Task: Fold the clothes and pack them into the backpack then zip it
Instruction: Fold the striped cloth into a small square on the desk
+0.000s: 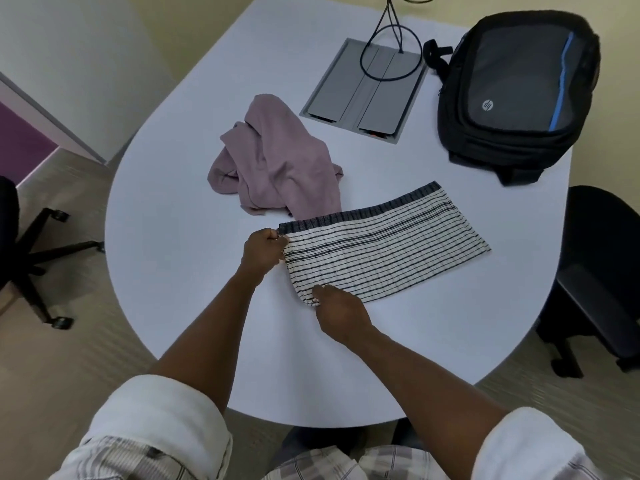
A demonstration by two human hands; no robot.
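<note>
My left hand (262, 249) pinching far corner of striped cloth (384, 242). My right hand (337, 313) pinching near corner. Cloth lying flat on white table (180, 237). Pink top (277, 161) sitting crumpled behind it. Black backpack (516, 88) lying far right, closed.

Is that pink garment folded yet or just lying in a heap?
In a heap: the pink garment lies crumpled and creased on the table, touched by neither hand.

Both hands (264, 249) (341, 311) pinching, forearms outstretched
</note>
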